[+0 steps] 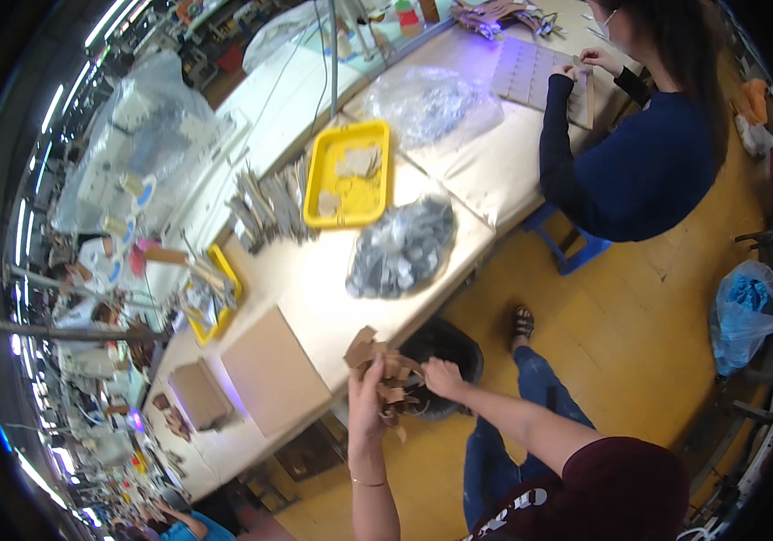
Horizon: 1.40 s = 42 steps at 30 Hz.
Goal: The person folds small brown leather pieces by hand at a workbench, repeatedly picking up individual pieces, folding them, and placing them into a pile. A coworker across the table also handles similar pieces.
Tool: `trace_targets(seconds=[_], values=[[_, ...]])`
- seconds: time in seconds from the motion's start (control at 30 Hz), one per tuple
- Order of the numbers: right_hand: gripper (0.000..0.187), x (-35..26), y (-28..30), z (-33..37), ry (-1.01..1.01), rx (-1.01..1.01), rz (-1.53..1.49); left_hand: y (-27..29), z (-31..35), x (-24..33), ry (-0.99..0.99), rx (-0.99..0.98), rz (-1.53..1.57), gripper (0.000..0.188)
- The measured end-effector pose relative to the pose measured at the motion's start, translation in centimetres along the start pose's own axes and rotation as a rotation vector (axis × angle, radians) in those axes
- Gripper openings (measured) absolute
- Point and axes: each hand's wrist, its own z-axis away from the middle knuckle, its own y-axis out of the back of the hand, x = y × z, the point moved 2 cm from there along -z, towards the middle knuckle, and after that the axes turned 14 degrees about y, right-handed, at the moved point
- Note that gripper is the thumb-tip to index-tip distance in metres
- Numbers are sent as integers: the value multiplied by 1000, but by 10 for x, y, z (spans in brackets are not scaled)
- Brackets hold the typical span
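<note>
My left hand (366, 397) grips a bunch of brown cardboard scraps (384, 370), raised just off the edge of the long worktable (314, 298). My right hand (441, 376) is closed on the same bunch from the right side. Both hands hover above a black bin (448, 347) that stands on the floor under the table edge. My forearms come in from the lower edge.
On the table lie a brown cardboard sheet (274, 370), a small box (199, 393), a clear bag of dark parts (402, 248), a yellow tray (348, 173) and grey strips (269, 209). A person in dark blue (639, 153) works at the far end. A blue-filled plastic bag (745, 311) sits on the yellow floor.
</note>
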Motion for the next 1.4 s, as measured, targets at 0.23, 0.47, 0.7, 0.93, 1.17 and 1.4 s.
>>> trace_targets(seconds=[0.23, 0.47, 0.7, 0.93, 1.17, 1.4], values=[[86, 32, 12, -33, -14, -467, 84, -180, -123, 66, -336, -58, -590, 25], [37, 93, 208, -34, -11, -599, -311, -292, -271, 79, -695, 333, -1143, 44], [24, 100, 396, -60, -11, 273, -580, -285, -332, 77, -654, 367, -1413, 80], [17, 119, 422, -139, -58, 677, -18, -267, -331, 75, -589, 376, -1467, 93], [19, 148, 421, -140, -212, 503, -558, -266, -342, 77, -656, 382, -1620, 70], [23, 140, 404, -156, 31, 492, 23, -264, -343, 86, -680, 332, -1547, 64]])
